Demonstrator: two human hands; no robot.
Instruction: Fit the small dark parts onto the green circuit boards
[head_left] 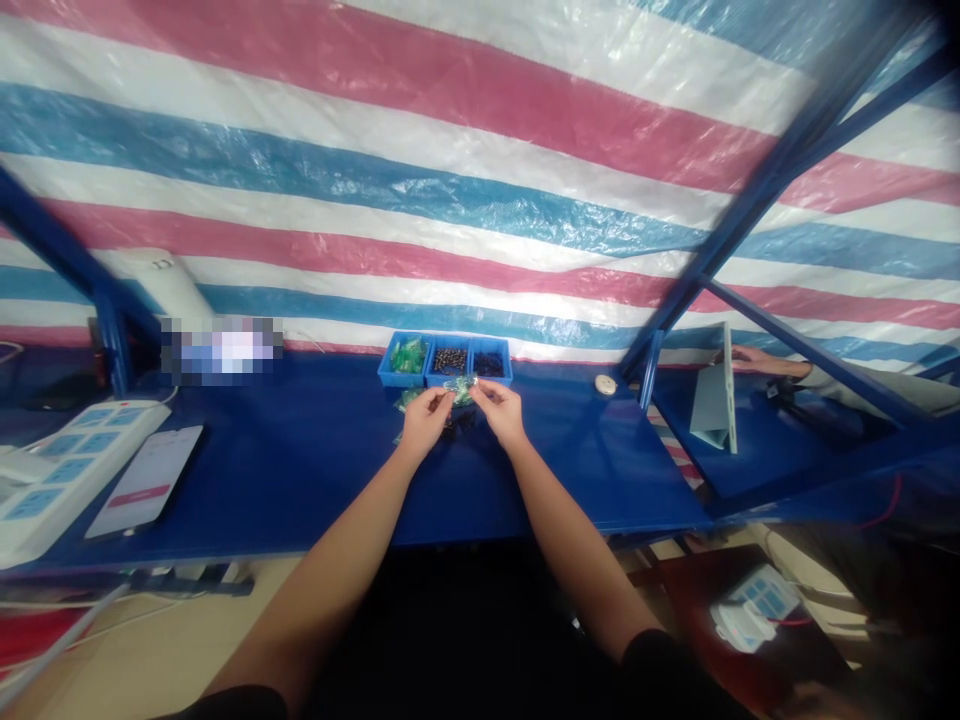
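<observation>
A small clear plastic bag with green on it (460, 388) is stretched between my two hands. My left hand (426, 420) pinches its left side, and my right hand (501, 412) pinches the right side. Just beyond them stand blue bins (405, 380) joined in a row of three. Green packets (409, 354) fill the left bin, small brass-and-black parts (451, 360) the middle one, and small black parts (489, 364) the right one. Under my hands, more green packets (406, 400) and dark small parts (466, 418) lie on the blue table (300, 480), partly hidden.
To the left lie a phone (146, 480) and a white power strip (75, 470). A round white object (604, 384) sits at right, near a blue frame post (651, 370). Past it, another person's hand (765, 362) is behind an upright panel (724, 395). Striped sheeting (450, 180) hangs behind.
</observation>
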